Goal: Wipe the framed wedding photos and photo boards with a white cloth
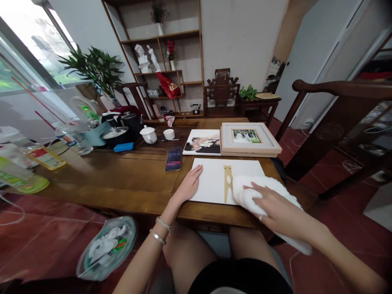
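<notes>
A flat white panel [210,179] lies at the table's front edge, with a gold-coloured, fork-shaped stand piece [228,192] down its middle. My left hand [190,181] rests on the panel's left edge, fingers stretched out. Bunched under my right hand [269,204] is a white fluffy towel [248,195], gripped in the fingers. The towel touches the panel's right part, covers its right corner and hangs over the table edge. What lies beneath the towel is hidden.
Behind the panel are a photo print [202,143] and a light wooden picture frame [269,147]. A dark phone-sized object [173,159] lies to the left. Further off stand a white teapot [148,134], cup [169,134] and bottles. A lined waste bin [128,228] stands on the floor.
</notes>
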A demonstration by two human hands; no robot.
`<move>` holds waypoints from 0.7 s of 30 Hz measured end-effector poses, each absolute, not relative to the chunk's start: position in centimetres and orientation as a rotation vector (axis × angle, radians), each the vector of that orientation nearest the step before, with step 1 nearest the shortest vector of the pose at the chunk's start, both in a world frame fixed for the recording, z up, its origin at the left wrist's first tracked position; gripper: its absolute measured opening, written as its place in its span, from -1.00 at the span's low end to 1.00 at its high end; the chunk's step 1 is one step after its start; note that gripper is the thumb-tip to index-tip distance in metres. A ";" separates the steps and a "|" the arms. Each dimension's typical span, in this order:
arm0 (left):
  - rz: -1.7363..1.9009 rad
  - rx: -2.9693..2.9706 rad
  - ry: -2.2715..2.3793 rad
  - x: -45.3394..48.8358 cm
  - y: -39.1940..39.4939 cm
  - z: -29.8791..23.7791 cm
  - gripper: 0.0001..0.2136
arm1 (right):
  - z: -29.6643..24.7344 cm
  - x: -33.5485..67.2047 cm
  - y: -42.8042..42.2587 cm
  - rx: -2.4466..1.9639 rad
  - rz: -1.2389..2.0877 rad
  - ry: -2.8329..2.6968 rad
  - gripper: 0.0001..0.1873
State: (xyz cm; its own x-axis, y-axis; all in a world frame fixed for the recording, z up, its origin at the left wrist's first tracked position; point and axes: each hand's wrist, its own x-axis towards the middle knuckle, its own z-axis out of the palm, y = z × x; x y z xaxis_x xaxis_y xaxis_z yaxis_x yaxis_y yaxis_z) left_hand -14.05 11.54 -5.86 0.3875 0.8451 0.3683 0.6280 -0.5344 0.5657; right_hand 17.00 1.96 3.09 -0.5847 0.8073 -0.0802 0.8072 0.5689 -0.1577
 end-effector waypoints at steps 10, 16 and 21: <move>0.899 2.309 1.294 -14.0 11.4 -5.6 -0.58 | 1.8 13.3 10.6 -1.440 0.045 -2.675 -0.62; 0.877 2.328 1.300 -14.0 11.4 -5.5 -0.57 | 1.9 13.2 3.9 -1.368 0.194 -2.779 -0.52; 0.869 2.333 1.306 -14.0 11.4 -5.6 -0.57 | 2.0 13.4 0.5 -1.313 0.225 -2.778 -0.55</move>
State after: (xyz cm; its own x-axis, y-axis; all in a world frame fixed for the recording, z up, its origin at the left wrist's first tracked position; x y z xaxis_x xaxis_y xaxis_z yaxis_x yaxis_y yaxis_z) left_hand -13.96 11.39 -5.60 0.3939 0.8504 0.3488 0.6502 -0.5260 0.5483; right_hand 13.37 0.54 2.02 -0.6354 0.7722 -0.0072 0.7632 0.6265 -0.1579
